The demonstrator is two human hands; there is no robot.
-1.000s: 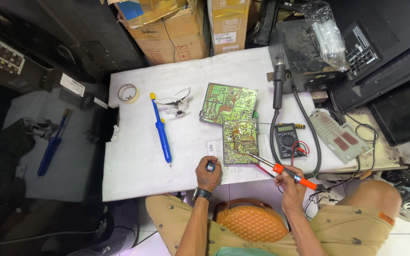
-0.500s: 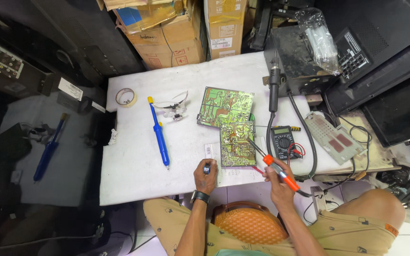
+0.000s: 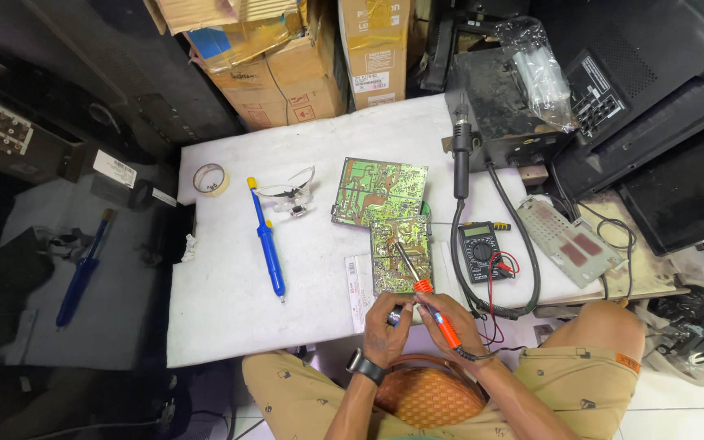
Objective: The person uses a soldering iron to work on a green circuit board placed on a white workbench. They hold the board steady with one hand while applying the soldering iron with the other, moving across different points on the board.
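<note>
Your right hand [image 3: 442, 314] holds an orange soldering iron [image 3: 437, 314]; your fingers are wrapped around its handle, and its thin metal tip rests on the small green circuit board [image 3: 401, 254] just in front of you. Your left hand [image 3: 385, 319] sits right beside the right one at the near edge of the white table [image 3: 222, 310]; its fingers are curled and pinch a small shiny thing, too small to tell what it is. The small board lies flat on the table, touching a bigger green circuit board [image 3: 380, 191] behind it; a black meter [image 3: 480, 248] with red and black wires lies just to its right. A long blue tool [image 3: 268, 244] lies to the left, well apart from your hands; a roll of tape [image 3: 210, 178] sits farther back on the left.
</note>
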